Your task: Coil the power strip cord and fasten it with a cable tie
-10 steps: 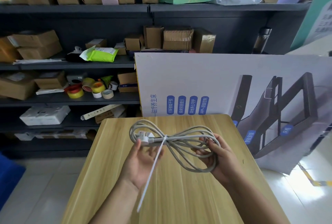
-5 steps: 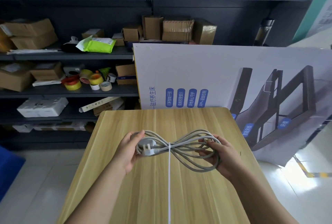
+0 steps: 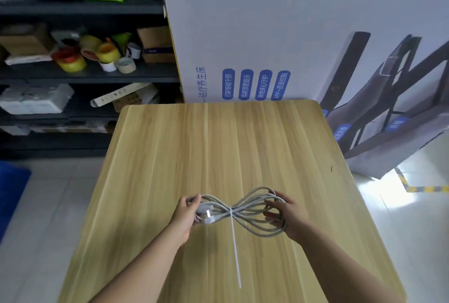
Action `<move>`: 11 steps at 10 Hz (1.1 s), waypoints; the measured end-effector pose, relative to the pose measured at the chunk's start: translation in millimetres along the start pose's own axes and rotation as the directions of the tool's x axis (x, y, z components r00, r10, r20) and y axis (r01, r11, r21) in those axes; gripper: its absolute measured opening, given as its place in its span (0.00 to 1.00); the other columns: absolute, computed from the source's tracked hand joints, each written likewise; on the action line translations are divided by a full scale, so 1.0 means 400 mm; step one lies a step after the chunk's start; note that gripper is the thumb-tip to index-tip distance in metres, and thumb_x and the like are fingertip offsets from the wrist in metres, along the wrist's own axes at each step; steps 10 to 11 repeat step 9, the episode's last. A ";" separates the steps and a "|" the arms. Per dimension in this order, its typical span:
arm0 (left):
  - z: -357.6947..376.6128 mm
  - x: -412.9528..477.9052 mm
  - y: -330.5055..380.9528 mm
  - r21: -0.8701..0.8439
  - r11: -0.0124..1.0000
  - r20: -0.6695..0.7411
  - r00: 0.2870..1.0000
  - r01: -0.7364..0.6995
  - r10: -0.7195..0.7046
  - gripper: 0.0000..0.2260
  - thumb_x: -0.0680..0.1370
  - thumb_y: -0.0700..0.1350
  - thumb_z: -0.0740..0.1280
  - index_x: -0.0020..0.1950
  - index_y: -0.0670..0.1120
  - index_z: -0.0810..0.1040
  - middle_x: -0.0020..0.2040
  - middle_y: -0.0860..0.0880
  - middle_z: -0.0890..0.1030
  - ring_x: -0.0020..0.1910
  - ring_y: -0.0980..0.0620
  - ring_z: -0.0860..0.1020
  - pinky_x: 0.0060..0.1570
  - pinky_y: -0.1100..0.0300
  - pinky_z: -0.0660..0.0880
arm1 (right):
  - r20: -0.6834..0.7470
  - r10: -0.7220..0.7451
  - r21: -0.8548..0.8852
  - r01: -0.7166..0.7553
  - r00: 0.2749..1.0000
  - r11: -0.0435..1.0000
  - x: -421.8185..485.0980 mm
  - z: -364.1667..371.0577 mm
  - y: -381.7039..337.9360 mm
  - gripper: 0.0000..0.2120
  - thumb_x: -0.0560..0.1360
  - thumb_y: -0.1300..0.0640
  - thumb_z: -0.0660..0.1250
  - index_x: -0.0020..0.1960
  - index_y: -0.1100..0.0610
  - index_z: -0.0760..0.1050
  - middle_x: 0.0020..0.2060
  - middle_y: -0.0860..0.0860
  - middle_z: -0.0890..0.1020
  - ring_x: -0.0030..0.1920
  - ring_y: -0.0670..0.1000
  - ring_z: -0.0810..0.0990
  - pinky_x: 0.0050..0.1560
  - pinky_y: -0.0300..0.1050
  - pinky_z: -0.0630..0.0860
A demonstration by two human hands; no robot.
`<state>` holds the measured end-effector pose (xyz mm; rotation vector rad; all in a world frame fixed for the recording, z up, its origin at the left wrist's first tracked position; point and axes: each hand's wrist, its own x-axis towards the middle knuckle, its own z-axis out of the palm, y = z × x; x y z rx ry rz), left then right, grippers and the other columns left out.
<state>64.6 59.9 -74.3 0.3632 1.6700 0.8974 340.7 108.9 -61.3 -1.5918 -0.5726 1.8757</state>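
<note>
Already your coiled cord [image 3: 245,212] lies crosswise between your hands just above the table [image 3: 218,144], cinched at its waist by the cable tie [image 3: 235,239], whose tail trails toward you. Your left hand [image 3: 185,216] curls its fingers around the plug-end loop; your right hand [image 3: 288,215] grips the other. Neither is nearer the tie. No containers close by.

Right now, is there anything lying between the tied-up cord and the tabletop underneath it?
Nothing visible. The coiled cord hangs between the left hand and the right hand, cinched in the middle by the white cable tie. The wooden table below shows only bare surface.
</note>
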 end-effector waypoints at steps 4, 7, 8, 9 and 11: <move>0.038 0.109 -0.187 0.285 0.959 -0.103 0.994 -0.009 0.040 0.08 0.79 0.53 0.65 0.51 0.49 0.73 0.50 0.48 0.81 0.48 0.48 0.79 0.50 0.52 0.75 | -0.109 0.078 0.004 -0.078 0.991 0.997 0.157 -0.097 0.216 0.16 0.76 0.70 0.63 0.59 0.57 0.80 0.40 0.60 0.83 0.32 0.55 0.77 0.33 0.44 0.75; 0.023 0.068 -0.191 0.413 0.910 -0.159 0.983 -0.019 0.092 0.08 0.77 0.50 0.68 0.53 0.48 0.78 0.50 0.52 0.80 0.48 0.50 0.78 0.43 0.59 0.70 | -0.153 -0.029 -0.240 -0.008 0.988 0.971 0.150 -0.112 0.223 0.20 0.73 0.70 0.67 0.60 0.53 0.77 0.52 0.55 0.84 0.43 0.50 0.84 0.42 0.43 0.77; 0.006 0.059 -0.185 0.412 0.911 -0.124 0.988 -0.030 0.089 0.10 0.76 0.48 0.69 0.57 0.49 0.76 0.56 0.49 0.79 0.52 0.49 0.78 0.48 0.58 0.70 | -0.090 -0.088 -0.345 0.052 0.992 0.937 0.120 -0.111 0.208 0.20 0.73 0.67 0.70 0.61 0.52 0.77 0.58 0.56 0.82 0.53 0.53 0.82 0.53 0.48 0.78; -0.008 0.044 -0.185 0.448 0.893 -0.118 0.986 -0.050 0.114 0.17 0.76 0.48 0.69 0.64 0.48 0.75 0.63 0.47 0.79 0.59 0.46 0.77 0.54 0.56 0.72 | -0.069 -0.148 -0.546 0.087 0.987 0.834 0.074 -0.101 0.200 0.22 0.73 0.65 0.69 0.65 0.51 0.75 0.62 0.54 0.79 0.64 0.53 0.75 0.63 0.51 0.73; -0.008 0.044 -0.185 0.448 0.893 -0.118 0.986 -0.050 0.114 0.17 0.76 0.48 0.69 0.64 0.48 0.75 0.63 0.47 0.79 0.59 0.46 0.77 0.54 0.56 0.72 | -0.069 -0.148 -0.546 0.087 0.987 0.834 0.074 -0.101 0.200 0.22 0.73 0.65 0.69 0.65 0.51 0.75 0.62 0.54 0.79 0.64 0.53 0.75 0.63 0.51 0.73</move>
